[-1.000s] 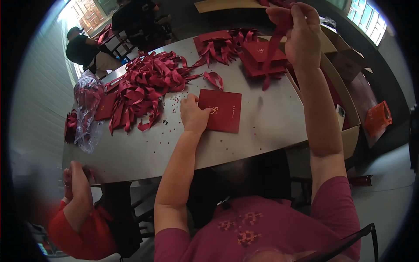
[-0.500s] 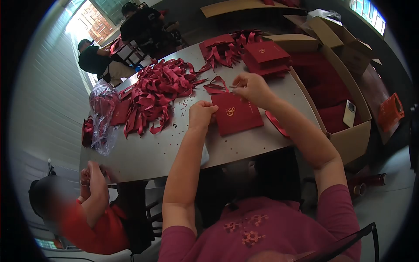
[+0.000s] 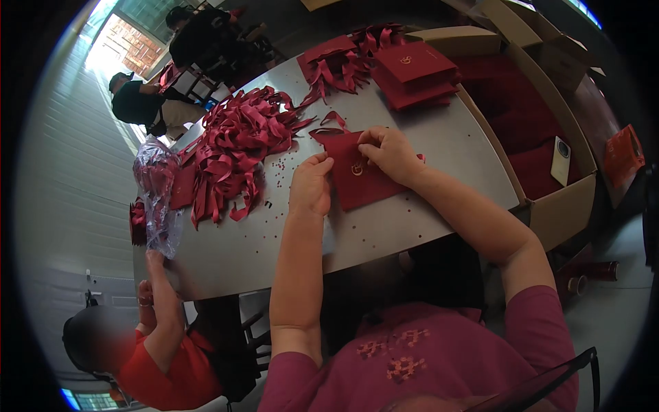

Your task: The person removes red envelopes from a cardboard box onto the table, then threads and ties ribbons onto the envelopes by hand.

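By the left hand [image 3: 311,189], fingers nearly closed, the red bag [image 3: 360,189] is held at its left edge on the tabletop [image 3: 374,233]. The right hand [image 3: 390,154] is curled at its top, grip unclear; light, creasable card is supposed, best taken by edges.

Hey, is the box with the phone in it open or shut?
The box is open: its top is uncovered, with red contents and the phone showing inside.
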A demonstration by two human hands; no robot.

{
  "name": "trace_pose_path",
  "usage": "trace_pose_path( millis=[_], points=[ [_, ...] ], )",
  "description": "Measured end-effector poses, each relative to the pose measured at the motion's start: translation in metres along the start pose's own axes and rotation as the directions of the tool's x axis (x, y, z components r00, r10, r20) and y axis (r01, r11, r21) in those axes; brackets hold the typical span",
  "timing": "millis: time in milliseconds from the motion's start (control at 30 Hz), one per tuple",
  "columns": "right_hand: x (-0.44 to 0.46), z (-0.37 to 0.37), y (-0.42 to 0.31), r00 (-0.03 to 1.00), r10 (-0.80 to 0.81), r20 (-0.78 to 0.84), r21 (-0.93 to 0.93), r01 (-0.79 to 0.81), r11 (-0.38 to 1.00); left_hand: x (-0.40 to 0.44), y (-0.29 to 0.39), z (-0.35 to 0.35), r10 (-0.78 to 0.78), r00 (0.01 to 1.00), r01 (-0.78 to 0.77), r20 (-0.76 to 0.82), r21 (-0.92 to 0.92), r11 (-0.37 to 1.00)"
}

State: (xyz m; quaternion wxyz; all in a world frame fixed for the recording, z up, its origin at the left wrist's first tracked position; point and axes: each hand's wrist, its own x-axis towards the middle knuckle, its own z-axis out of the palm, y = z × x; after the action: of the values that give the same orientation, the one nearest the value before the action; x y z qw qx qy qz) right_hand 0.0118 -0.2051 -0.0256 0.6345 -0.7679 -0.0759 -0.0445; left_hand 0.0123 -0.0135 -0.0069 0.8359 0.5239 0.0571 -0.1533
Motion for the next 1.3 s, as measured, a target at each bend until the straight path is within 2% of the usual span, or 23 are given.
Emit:
trace_pose_path(
  millis=[233,300,367,500,600,700,767,833,900,933,1000,1033,1067,1100,1167,1200,1267,1300],
  points=[
    [-0.001,-0.001,-0.005,0.997,0.040,0.067,0.182,-0.052,0.982,-0.015,-0.004,0.008,0.021,0.998,-0.015,0.056,-0.105,0.994],
    [-0.002,0.000,-0.004,0.995,0.045,0.087,0.232,-0.065,0.971,-0.019,-0.001,0.009,-0.026,0.991,0.047,0.135,-0.159,0.986],
    [-0.003,0.000,-0.007,0.995,0.013,0.095,0.290,-0.041,0.956,-0.020,-0.001,0.008,-0.025,0.989,0.052,0.146,-0.182,0.982],
    [-0.006,-0.001,-0.013,0.996,0.008,0.085,0.311,-0.034,0.950,-0.021,0.000,0.005,-0.023,0.992,0.056,0.127,-0.259,0.964],
    [-0.008,0.003,-0.015,0.998,-0.052,0.039,0.279,0.039,0.959,-0.022,0.002,0.005,0.016,0.988,0.034,0.156,-0.318,0.948],
    [-0.005,0.005,-0.009,0.998,-0.053,0.044,0.313,0.037,0.949,-0.025,0.004,0.007,0.005,0.977,0.061,0.214,-0.303,0.951],
    [-0.002,0.004,-0.007,0.997,0.014,0.070,0.315,-0.035,0.948,-0.022,0.000,0.006,0.016,0.979,0.043,0.205,-0.282,0.958],
    [-0.001,0.005,-0.006,0.998,0.003,0.059,0.320,-0.022,0.947,-0.023,0.000,0.010,0.026,0.980,0.026,0.196,-0.259,0.966],
    [0.000,0.007,-0.002,0.999,-0.005,0.046,0.326,-0.010,0.945,-0.026,-0.002,0.015,0.111,0.985,-0.078,0.135,-0.226,0.971],
    [0.001,0.009,-0.001,1.000,-0.022,-0.001,0.302,0.021,0.953,-0.026,-0.005,0.018,0.109,0.984,-0.077,0.138,-0.221,0.972],
    [0.003,0.011,0.005,0.998,-0.038,-0.049,0.276,0.050,0.960,-0.026,-0.012,0.022,0.337,0.934,-0.341,0.118,0.021,0.940],
    [0.005,0.011,0.009,0.953,-0.253,-0.168,0.042,0.264,0.964,-0.025,-0.013,0.023,0.336,0.935,-0.340,0.118,0.020,0.940],
    [0.008,0.011,0.013,0.851,-0.473,-0.228,-0.210,0.432,0.877,-0.024,-0.013,0.024,0.354,0.928,-0.362,0.114,0.055,0.931],
    [0.010,0.009,0.010,0.852,-0.472,-0.226,-0.209,0.431,0.878,-0.023,-0.014,0.023,0.372,0.922,-0.382,0.111,0.091,0.920],
    [0.011,0.001,0.005,0.822,-0.551,-0.141,-0.372,0.472,0.799,-0.021,-0.015,0.018,0.382,0.916,-0.395,0.122,0.110,0.912],
    [0.009,-0.003,0.003,0.822,-0.552,-0.143,-0.372,0.472,0.799,-0.021,-0.014,0.018,0.393,0.909,-0.410,0.136,0.128,0.903],
    [0.007,-0.011,-0.003,0.951,-0.308,-0.034,-0.396,0.270,0.878,-0.024,-0.011,0.017,0.347,0.926,-0.362,0.150,0.095,0.927],
    [0.004,-0.013,-0.007,0.951,-0.308,-0.035,-0.398,0.270,0.877,-0.026,-0.010,0.018,0.299,0.940,-0.313,0.162,0.062,0.948]
  ],
)
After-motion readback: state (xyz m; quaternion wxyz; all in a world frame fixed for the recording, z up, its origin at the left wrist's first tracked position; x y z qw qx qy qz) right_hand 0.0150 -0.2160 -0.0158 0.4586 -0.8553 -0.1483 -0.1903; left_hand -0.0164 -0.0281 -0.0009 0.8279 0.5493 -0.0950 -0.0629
